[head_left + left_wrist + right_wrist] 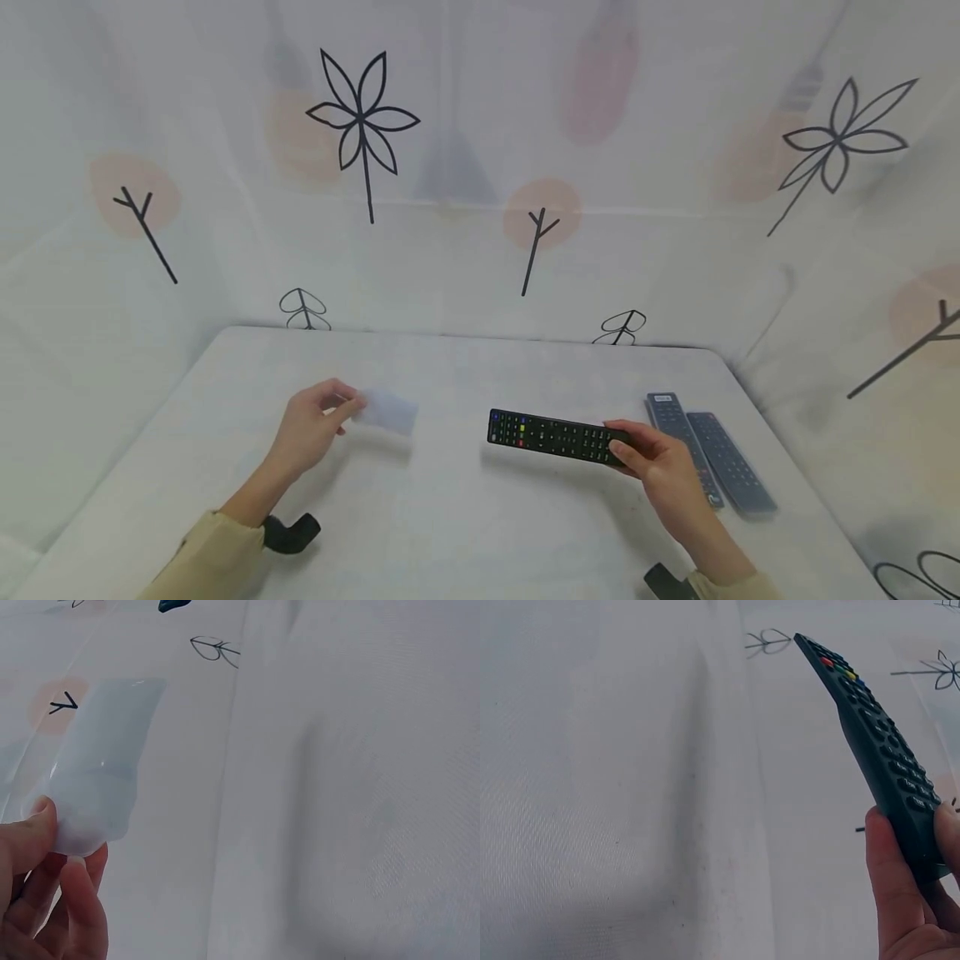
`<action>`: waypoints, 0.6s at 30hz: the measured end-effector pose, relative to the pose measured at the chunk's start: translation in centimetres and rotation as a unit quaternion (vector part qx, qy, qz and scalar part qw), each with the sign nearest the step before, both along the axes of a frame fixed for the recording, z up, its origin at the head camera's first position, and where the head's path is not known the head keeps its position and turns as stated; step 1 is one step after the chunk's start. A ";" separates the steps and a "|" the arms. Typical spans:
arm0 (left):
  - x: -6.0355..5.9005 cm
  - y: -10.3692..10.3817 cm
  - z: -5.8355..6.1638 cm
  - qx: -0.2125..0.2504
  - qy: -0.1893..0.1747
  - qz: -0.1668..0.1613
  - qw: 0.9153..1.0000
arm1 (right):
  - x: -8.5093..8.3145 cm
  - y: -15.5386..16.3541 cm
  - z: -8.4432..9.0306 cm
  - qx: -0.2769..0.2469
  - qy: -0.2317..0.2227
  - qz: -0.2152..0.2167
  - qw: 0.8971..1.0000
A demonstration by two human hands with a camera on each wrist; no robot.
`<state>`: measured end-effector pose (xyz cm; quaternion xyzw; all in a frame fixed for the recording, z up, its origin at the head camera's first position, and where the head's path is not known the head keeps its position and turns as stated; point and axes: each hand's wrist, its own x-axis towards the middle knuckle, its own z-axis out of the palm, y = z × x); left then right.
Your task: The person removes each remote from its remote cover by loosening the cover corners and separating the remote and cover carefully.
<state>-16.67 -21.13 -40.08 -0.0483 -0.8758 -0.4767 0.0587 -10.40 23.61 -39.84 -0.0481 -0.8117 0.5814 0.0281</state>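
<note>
My left hand (311,421) pinches one end of a translucent, pale-blue soft sleeve (390,411) between thumb and fingers, held up above the table. In the left wrist view the sleeve (105,757) looks flat and limp, with a rounded end at the fingers (82,900). My right hand (671,479) grips a black remote control (555,435) by one end, thumb on the button side. Its far end points left toward the sleeve, with a gap between them. In the right wrist view the remote control (877,742) is tilted up, colored buttons near its far end.
Two bluish-grey remote controls (678,433) (729,462) lie side by side on the white table (450,533), just beyond my right hand. A patterned white cloth (450,275) hangs behind the table and along both sides. Black wrist straps (292,533) show at both sleeves.
</note>
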 end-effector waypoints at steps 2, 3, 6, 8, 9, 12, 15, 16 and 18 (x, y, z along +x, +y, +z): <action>0.1 -0.1 0.0 0.001 0.006 0.001 1.000 | 0.0 -0.1 -0.1 0.003 -0.003 0.001 1.000; 0.1 -0.1 0.0 0.002 0.009 0.002 1.000 | 0.0 -0.2 -0.1 0.004 -0.006 0.002 1.000; 0.1 -0.3 0.1 0.006 0.013 0.005 1.000 | 0.1 -0.5 -0.1 -0.002 -0.012 0.005 1.000; 0.2 -0.4 0.2 0.007 0.012 0.004 1.000 | 0.2 -0.7 -0.2 -0.005 -0.016 0.007 1.000; 0.3 -0.5 0.2 0.008 0.011 0.003 1.000 | 0.3 -0.9 -0.2 -0.006 -0.017 0.007 1.000; 0.3 -0.7 0.3 0.006 0.012 0.001 1.000 | 0.5 -1.2 -0.2 -0.005 -0.023 0.007 1.000; 0.4 -0.9 0.3 0.000 0.019 -0.001 1.000 | 0.5 -1.5 -0.3 -0.005 -0.027 0.006 1.000; 0.3 -1.0 0.3 -0.003 0.023 -0.001 1.000 | 0.5 -1.5 -0.3 -0.007 -0.027 0.007 1.000; 0.3 -1.2 0.3 -0.009 0.029 0.000 1.000 | 0.5 -1.6 -0.4 -0.008 -0.028 0.008 1.000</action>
